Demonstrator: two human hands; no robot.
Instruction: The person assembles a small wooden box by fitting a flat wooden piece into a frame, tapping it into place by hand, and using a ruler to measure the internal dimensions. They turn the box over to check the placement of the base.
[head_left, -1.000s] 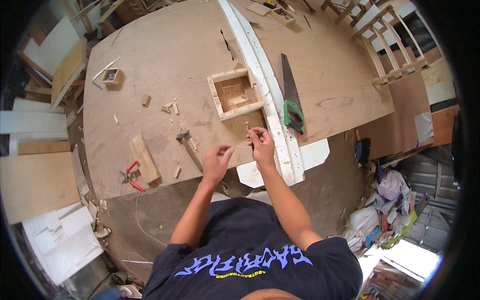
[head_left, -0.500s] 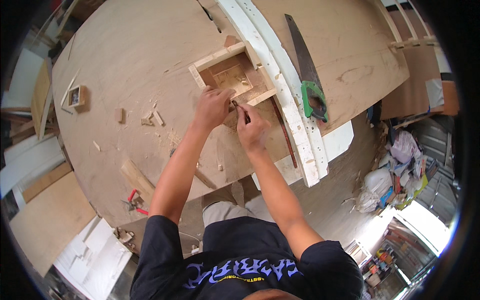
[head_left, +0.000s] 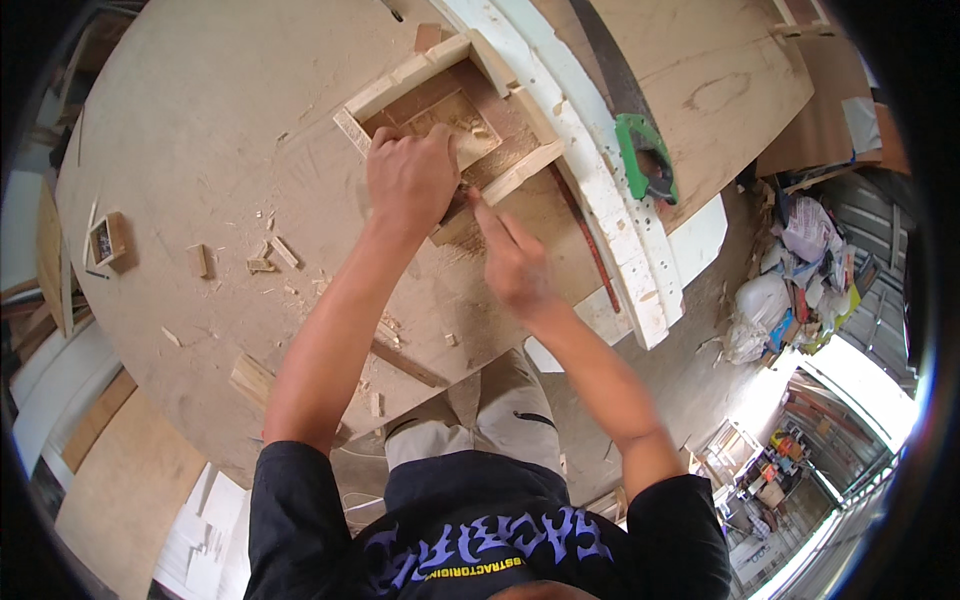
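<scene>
An open box-like wooden frame (head_left: 405,85) lies on the work table, with a lighter board and wood shavings inside it. My left hand (head_left: 412,178) is closed over its near side, knuckles up, gripping the frame there. Close by on the right, my right hand (head_left: 515,265) is curled, its index finger reaching to a small dark piece at the frame's near edge. Slight motion blur covers this hand, and whatever it holds is mostly hidden. Fine sawdust lies on the tabletop just below the hands.
Right of the frame runs a long white curved piece (head_left: 600,190), a handsaw with a green handle (head_left: 645,160) beyond it. A thin reddish strip (head_left: 588,240) lies alongside. Wood offcuts (head_left: 282,250) and a small box (head_left: 108,240) are at left.
My view has shifted, so the table appears moved. My left hand has turned knuckles-up over the frame's near side; my right hand has drawn back slightly, index finger stretched forward.
</scene>
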